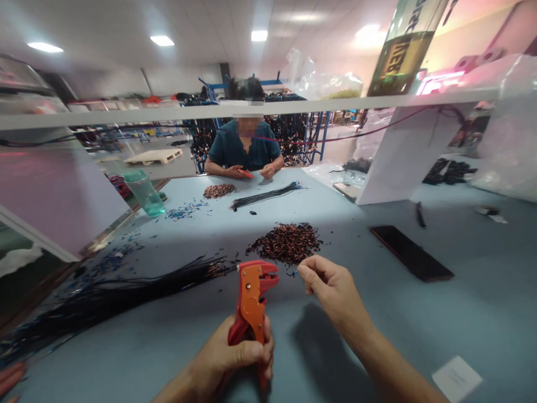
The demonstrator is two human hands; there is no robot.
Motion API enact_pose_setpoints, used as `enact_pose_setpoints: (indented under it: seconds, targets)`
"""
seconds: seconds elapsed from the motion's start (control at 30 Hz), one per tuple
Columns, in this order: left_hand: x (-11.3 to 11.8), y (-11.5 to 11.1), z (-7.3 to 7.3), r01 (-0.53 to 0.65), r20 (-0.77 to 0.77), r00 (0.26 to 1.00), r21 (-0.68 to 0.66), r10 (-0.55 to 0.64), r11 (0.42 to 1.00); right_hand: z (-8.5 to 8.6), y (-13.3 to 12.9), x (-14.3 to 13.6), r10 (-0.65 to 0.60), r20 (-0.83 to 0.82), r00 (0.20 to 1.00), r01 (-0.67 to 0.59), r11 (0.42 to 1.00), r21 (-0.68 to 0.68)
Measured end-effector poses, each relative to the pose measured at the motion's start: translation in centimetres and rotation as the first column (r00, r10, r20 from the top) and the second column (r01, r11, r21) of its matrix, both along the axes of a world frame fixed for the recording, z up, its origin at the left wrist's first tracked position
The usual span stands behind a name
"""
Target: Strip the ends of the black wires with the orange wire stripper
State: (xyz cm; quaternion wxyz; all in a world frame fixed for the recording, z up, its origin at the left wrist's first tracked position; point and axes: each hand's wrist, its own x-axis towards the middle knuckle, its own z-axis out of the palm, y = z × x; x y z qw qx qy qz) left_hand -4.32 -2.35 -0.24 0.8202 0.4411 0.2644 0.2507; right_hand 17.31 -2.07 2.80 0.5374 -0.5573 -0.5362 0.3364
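Observation:
My left hand is wrapped round the handles of a red and orange wire stripper, held upright with its jaws pointing right. To the right of those jaws, my right hand is closed in a pinch. A small blue bit shows by its thumb tip; whether the fingers hold it, I cannot tell. Just beyond both hands lies a pile of short black and copper-coloured wire scraps. A long bundle of black wires stretches across the left of the table, its bared ends towards the stripper.
A phone lies at right, near a white paper square. Across the table, a person holds a red tool beside another wire bundle and scrap pile. A green cup stands left; a shelf spans above.

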Motion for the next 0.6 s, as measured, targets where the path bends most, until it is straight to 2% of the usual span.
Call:
enact_pose_setpoints:
  seconds: [0.27,0.43,0.6]
  targets:
    - [0.05,-0.32,0.32,0.048,-0.009,0.999,-0.017,-0.048,0.999,0.25,-0.18,-0.01,0.129,-0.031,0.991,-0.13,0.991,-0.017]
    - [0.0,-0.35,0.23,0.099,-0.008,0.995,-0.048,-0.099,0.994,0.16,-0.31,-0.23,0.113,-0.037,0.993,-0.114,0.993,-0.014]
    - [-0.01,-0.42,0.11,0.081,-0.004,0.997,-0.055,-0.082,0.995,0.36,-0.45,-0.53,0.11,-0.033,0.993,-0.111,0.994,-0.016]
